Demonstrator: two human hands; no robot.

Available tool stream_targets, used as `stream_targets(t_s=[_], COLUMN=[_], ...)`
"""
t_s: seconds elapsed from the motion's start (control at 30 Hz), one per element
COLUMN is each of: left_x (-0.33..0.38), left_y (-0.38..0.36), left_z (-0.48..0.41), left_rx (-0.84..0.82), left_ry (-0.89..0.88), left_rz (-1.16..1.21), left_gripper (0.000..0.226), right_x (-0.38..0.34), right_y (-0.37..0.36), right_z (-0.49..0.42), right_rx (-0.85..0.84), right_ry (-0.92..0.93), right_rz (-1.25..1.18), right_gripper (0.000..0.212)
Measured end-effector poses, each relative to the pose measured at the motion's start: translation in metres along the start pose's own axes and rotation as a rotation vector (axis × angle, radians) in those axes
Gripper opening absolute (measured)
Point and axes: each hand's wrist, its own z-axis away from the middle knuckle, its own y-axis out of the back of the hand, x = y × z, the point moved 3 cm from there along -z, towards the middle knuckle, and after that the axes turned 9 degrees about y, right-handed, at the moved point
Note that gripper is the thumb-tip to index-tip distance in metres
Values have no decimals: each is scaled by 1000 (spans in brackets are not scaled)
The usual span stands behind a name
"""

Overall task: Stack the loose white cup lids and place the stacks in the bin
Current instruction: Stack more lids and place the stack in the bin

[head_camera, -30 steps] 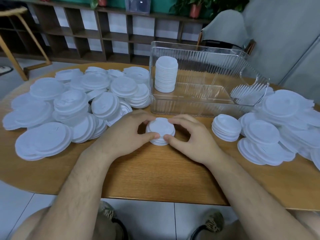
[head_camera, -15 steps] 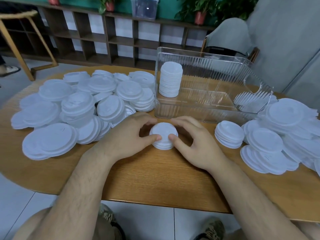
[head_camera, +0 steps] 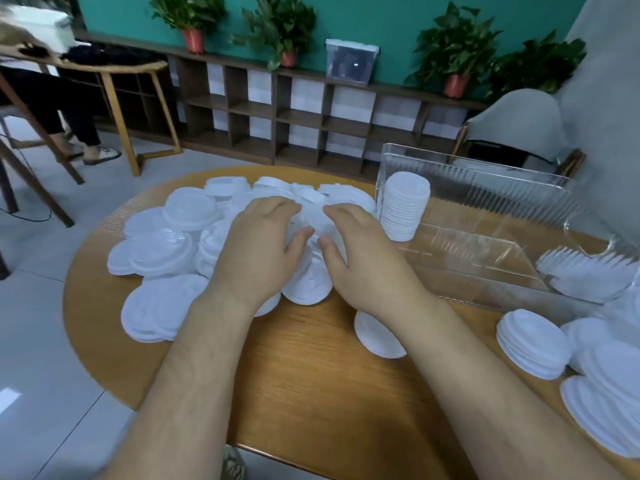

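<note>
- White lids (head_camera: pixel 166 244) lie in a loose, overlapping heap on the wooden surface (head_camera: pixel 294 393), just left of the clear ribbed bin (head_camera: pixel 485 188).
- Both hands are on that heap, close to the bin's left wall.
- The left hand (head_camera: pixel 259 244) lies palm down with its fingers bent over the lids. Blur hides whether it grips any.
- The right hand (head_camera: pixel 360 251) sits just beside it, nearer the bin, with the two thumb tips almost meeting. I cannot tell its hold either.
- A tall stack (head_camera: pixel 403 206) stands upright inside the bin at its left end.
- A short stack (head_camera: pixel 377 336) rests on the surface in front of the bin, partly under the right forearm.
- A second short stack (head_camera: pixel 533 344) sits in front of the bin's right end, touching a spread of further lids (head_camera: pixel 606 393).
- A low wooden shelf (head_camera: pixel 311 112) carrying potted plants (head_camera: pixel 284 26) stands beyond the bin.
</note>
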Motion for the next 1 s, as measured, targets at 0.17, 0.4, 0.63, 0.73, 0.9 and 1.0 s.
stream_targets(t_s=[0.17,0.4,0.63,0.73,0.9,1.0], left_x=[7,11,11,14,18,23], left_y=[-12,-18,-15,-9,-3,4], left_z=[-9,-8,-3,4,12,20], left_rx=[-5,-41,-19,13,-8,-45], left_ry=[-35,-30,-26,-40,-57,-73], left_rz=[-93,-150,-104,-56,19,142], left_gripper=[37,33,34,36,37,39], right_x=[17,21,11,6,-2,-3], right_y=[-32,-42,-33,-25,-12,1], right_z=[-20,-24,-15,-5,17,33], right_rx=[-101,-46,6,66,102,131], right_ry=[-170,-273,-219,-190,-180,-162], right_rz=[71,100,88,50,13,-18], right_gripper=[44,47,48,47,52,55])
